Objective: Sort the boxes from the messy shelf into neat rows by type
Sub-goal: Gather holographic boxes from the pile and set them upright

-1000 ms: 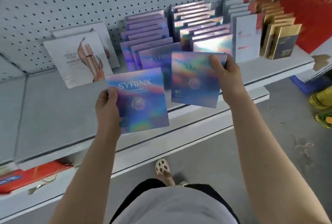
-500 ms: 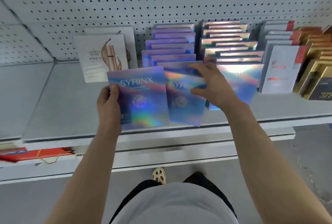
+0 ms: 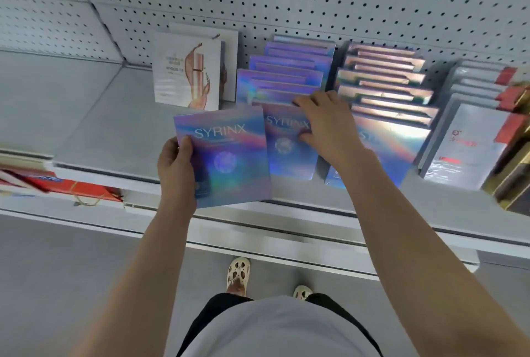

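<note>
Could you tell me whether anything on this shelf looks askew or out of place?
Mostly tidy. The front iridescent box of the right holographic row leans askew, its lower corner at the grey shelf's front edge. The left hand holds one purple holographic SYRINX box off the shelf; the right hand grips another SYRINX box at its row's front.

both bare arms outstretched, left hand (image 3: 175, 166) gripping, right hand (image 3: 325, 120) curled, pinching

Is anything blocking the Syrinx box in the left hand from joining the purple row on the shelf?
Only partly: the right hand is at the front of the purple row, gripping the front box. The held box sits just left of it.
</note>
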Motion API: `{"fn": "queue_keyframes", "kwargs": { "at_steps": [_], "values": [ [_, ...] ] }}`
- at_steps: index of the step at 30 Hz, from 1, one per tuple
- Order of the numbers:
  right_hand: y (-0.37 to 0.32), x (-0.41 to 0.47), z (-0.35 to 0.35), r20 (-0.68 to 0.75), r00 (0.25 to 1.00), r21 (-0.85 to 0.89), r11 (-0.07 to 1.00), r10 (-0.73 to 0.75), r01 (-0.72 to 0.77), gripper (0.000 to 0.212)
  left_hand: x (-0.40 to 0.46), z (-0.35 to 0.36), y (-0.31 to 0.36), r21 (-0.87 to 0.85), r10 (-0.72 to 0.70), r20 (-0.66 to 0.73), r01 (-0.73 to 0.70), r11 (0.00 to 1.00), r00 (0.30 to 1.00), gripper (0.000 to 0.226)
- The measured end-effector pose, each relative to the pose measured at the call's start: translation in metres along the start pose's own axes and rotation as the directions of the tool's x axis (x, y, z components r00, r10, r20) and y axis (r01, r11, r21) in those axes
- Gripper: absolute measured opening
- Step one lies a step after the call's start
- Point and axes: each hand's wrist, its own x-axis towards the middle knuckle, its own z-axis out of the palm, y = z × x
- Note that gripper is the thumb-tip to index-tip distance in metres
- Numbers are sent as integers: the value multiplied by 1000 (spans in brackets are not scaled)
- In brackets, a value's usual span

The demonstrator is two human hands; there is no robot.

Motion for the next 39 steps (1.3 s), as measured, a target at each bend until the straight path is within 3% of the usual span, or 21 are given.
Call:
{"fn": "queue_keyframes", "kwargs": {
  "at_steps": [2,4,7,9,11,13,16,19,22,26,30,39],
  "values": [
    [4,-3,2,-19,1000,-89,996,2,-4,66,-6,3,-1,6,5,6,-5,1000,1000,18],
    [10,-9,1,-17,1000,-65,998,0,-2,68,-12,8,-1,20,8,16,-8,1000,1000,18],
    [21,-21,-7,-181,983,199,980,38,-1,51,-23,20,0,17,13,39,-13,1000,999,17],
    [28,-31,-16,-260,953,434,900,154,-27,35,-32,32,0,8,24,65,-24,1000,998,16],
    [33,-43,-23,-134,969,662,746,209,-70,33,-43,49,-2,18,54,107,-56,998,993,15],
    [39,-56,-27,78,989,755,640,124,-140,51,-55,70,-4,38,82,170,-90,995,982,12],
    [60,-75,-24,146,984,694,698,104,-176,67,-75,103,-12,72,104,292,-130,989,951,13],
    [94,-92,-28,107,980,649,736,165,-195,60,-91,130,-23,120,143,412,-209,971,900,10],
    [123,-108,-29,96,968,520,818,231,-246,55,-102,146,-35,224,144,498,-287,931,855,33],
    [135,-120,-24,7,961,413,874,278,-256,66,-112,158,-51,368,112,565,-371,853,818,46],
    [124,-116,-15,-47,977,200,960,208,-195,77,-118,160,-58,455,134,605,-479,751,785,56],
    [120,-105,-10,-181,953,124,967,241,-221,74,-113,170,-56,509,131,600,-504,698,789,59]
  ]
}}
